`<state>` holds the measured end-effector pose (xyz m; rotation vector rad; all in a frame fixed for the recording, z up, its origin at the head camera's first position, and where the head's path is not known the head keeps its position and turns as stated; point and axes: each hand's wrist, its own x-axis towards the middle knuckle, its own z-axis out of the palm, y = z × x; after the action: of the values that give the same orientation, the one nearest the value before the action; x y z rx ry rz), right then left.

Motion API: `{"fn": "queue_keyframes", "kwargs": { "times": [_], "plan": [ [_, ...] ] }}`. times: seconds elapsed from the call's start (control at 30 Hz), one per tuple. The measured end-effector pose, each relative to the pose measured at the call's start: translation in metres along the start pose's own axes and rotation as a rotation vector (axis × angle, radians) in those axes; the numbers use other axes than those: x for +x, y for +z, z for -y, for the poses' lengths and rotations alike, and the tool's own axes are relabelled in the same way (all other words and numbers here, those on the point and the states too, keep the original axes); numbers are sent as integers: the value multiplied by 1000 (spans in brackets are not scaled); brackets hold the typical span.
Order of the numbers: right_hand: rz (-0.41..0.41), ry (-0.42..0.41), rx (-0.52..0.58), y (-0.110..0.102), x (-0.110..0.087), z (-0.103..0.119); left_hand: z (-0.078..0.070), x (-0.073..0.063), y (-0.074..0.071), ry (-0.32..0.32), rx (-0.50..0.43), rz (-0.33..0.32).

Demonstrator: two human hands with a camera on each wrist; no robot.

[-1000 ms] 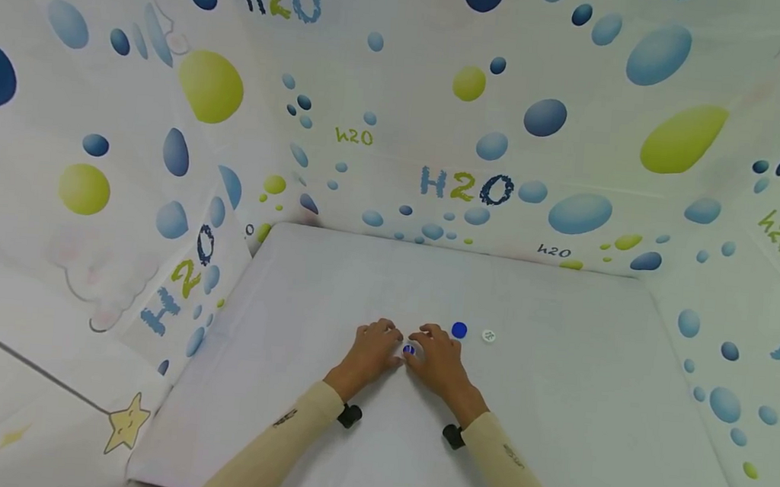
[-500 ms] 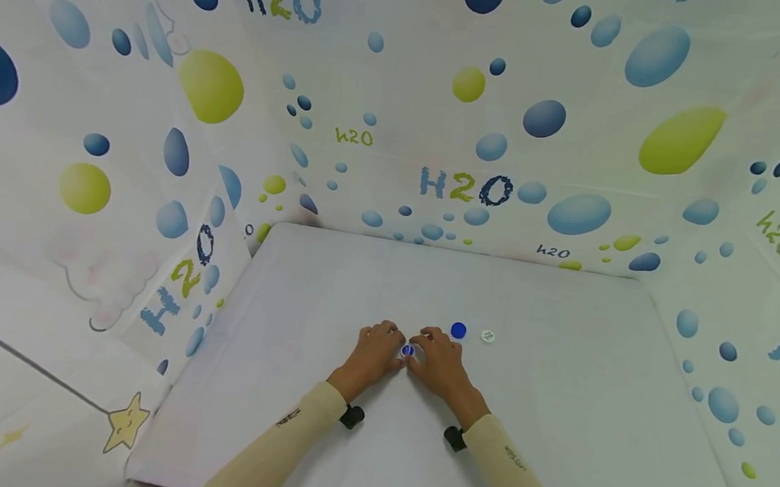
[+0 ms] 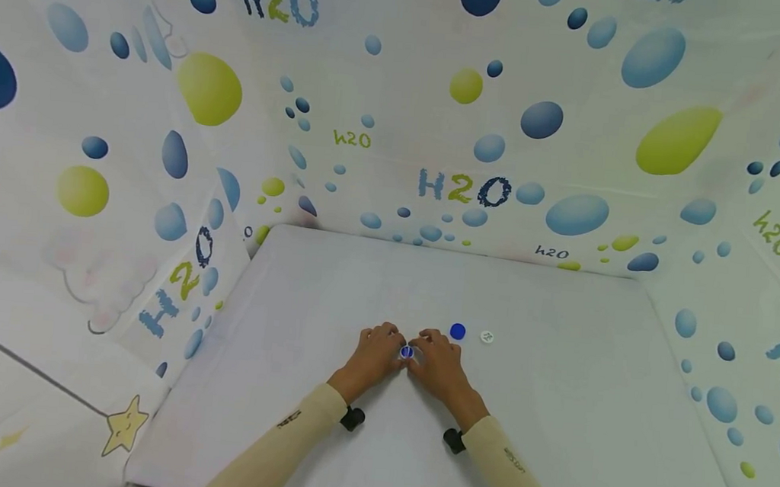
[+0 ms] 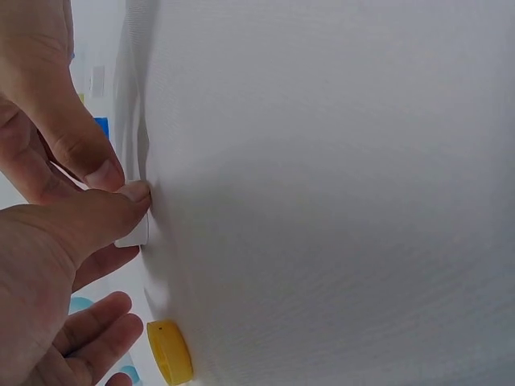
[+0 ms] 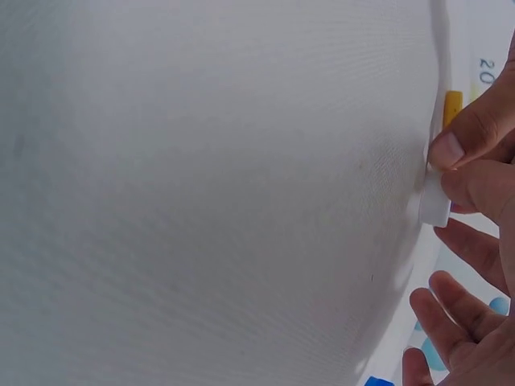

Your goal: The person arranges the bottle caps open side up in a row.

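Note:
A small round white cap with a blue middle stands between my two hands on the white-covered table. My left hand pinches it from the left, thumb on the near side. From the right, my right hand pinches it too, the thumbs meeting in front. In the left wrist view the low white wall of the cap shows below the thumbs. A yellow cap lies by the left hand's outer fingers, hidden in the head view. Beyond the right hand lies a flat blue disc.
A white disc with dark marks lies right of the blue one. The white tabletop spreads to both sides. Behind and beside it hang white sheets printed with blue and green drops.
The fingers have shifted slightly around the cap, so its whole white rim now shows from above. The left hand has moved a little closer to the right. The discs stay put.

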<state>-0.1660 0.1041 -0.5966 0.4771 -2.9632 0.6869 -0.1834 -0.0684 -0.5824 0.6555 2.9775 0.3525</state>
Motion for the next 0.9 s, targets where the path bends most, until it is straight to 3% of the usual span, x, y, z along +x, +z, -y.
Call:
{"fn": "queue_keyframes", "kwargs": {
  "times": [0.9],
  "plan": [
    [22,-12,10,-4,0,0,-2,0,0,-8,-4,-18]
  ]
}}
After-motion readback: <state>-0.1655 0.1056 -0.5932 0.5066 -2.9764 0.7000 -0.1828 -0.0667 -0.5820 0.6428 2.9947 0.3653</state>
